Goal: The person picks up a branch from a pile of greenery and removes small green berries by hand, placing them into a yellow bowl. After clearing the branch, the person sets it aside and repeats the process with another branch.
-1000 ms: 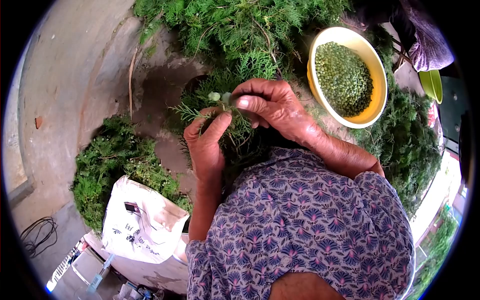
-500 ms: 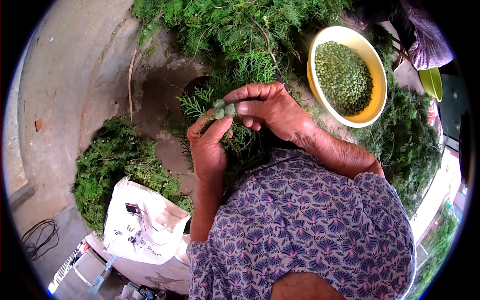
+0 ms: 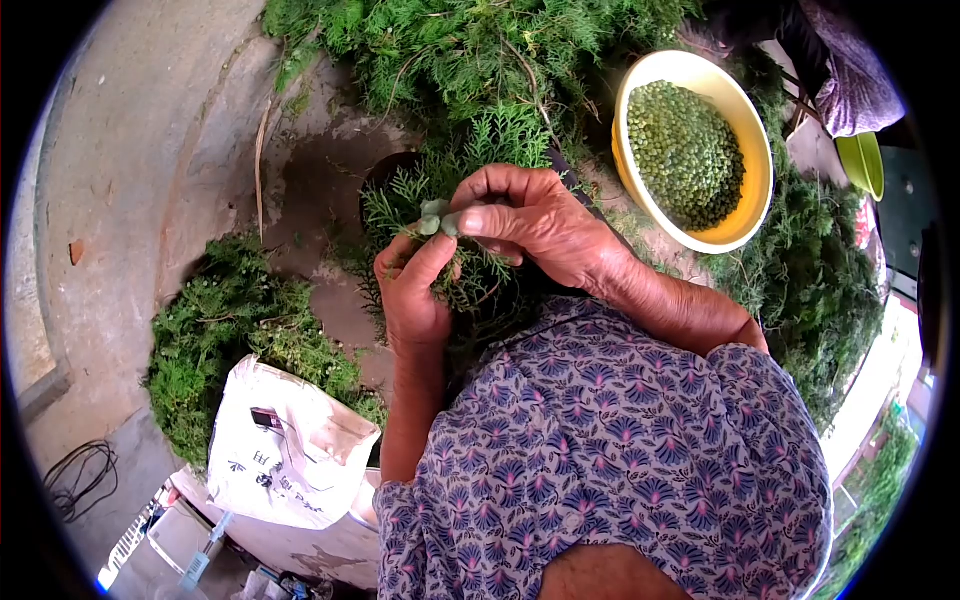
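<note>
Before my lap, my left hand (image 3: 415, 300) is closed on a leafy conifer sprig (image 3: 400, 200). A small cluster of pale green cones (image 3: 431, 217) shows at its fingertips. From the right, my right hand (image 3: 555, 225) meets it, with thumb and bent index finger pinching one of the green cones at the cluster. The right fingertips partly cover that cone. Below the hands, more feathery foliage hangs over my lap. To the right stands a yellow basin (image 3: 622, 165) holding a heap of green cones (image 3: 685, 150).
Cut conifer branches (image 3: 450, 50) are piled ahead, with more at right (image 3: 800, 290) and left (image 3: 205, 350). A white sack (image 3: 285, 450) lies lower left. Black cable (image 3: 80, 480) coils on the floor. At upper right are a person's patterned clothing (image 3: 860, 90) and a green bowl (image 3: 860, 165).
My right thumb and fingers have shifted slightly left, further over the cones, and now cover more of the cluster. My left hand keeps almost the same place.
</note>
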A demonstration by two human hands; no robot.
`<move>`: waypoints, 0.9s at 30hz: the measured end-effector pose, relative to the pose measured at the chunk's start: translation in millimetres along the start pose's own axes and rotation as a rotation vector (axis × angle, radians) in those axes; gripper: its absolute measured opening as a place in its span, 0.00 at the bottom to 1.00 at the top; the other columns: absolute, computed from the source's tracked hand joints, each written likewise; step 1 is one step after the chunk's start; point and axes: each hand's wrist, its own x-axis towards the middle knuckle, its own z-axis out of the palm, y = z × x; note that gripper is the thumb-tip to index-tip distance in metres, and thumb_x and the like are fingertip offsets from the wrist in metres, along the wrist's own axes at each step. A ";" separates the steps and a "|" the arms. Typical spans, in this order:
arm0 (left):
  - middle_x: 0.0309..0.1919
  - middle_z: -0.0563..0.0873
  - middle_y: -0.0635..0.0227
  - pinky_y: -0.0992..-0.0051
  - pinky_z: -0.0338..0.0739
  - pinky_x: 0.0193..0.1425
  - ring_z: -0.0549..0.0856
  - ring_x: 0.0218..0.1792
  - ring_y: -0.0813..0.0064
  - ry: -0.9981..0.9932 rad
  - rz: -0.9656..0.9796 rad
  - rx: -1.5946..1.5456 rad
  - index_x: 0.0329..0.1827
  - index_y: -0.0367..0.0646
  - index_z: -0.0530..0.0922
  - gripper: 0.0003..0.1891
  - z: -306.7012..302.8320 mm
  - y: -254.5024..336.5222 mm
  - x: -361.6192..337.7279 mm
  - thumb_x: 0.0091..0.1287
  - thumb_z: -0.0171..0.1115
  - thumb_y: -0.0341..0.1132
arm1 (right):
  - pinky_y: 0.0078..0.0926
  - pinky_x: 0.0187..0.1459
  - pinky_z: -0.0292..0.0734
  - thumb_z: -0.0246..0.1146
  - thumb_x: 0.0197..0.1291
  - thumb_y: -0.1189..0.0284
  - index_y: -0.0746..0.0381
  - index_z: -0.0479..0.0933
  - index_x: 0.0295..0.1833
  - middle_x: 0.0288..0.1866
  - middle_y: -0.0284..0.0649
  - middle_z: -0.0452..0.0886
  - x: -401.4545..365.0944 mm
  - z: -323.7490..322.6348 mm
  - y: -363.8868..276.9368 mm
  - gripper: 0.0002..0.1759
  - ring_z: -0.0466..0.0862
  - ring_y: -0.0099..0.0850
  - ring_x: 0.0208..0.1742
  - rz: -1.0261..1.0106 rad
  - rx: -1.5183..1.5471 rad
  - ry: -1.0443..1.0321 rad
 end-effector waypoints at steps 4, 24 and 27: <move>0.33 0.82 0.72 0.83 0.67 0.30 0.76 0.29 0.85 0.040 0.010 0.001 0.41 0.35 0.81 0.11 1.9 -2.1 -0.9 0.58 0.62 0.31 | 0.12 0.21 0.65 0.66 0.56 0.71 0.66 0.76 0.42 0.31 0.33 0.78 0.6 -1.0 -1.0 0.12 0.73 0.16 0.24 0.011 0.006 -0.002; 0.33 0.83 0.70 0.85 0.66 0.28 0.76 0.28 0.84 -0.100 -0.041 -0.076 0.41 0.34 0.80 0.12 -7.7 -3.4 1.1 0.57 0.60 0.32 | 0.15 0.26 0.71 0.64 0.59 0.63 0.66 0.76 0.48 0.31 0.35 0.79 1.2 -1.2 -5.0 0.18 0.77 0.21 0.28 0.186 0.158 -0.008; 0.33 0.83 0.69 0.85 0.67 0.29 0.77 0.30 0.83 -0.123 -0.072 -0.002 0.40 0.35 0.80 0.12 -8.3 0.9 1.6 0.58 0.59 0.34 | 0.12 0.23 0.68 0.64 0.58 0.59 0.65 0.78 0.46 0.29 0.33 0.78 2.2 -0.5 -4.5 0.20 0.75 0.17 0.25 0.181 0.072 -0.007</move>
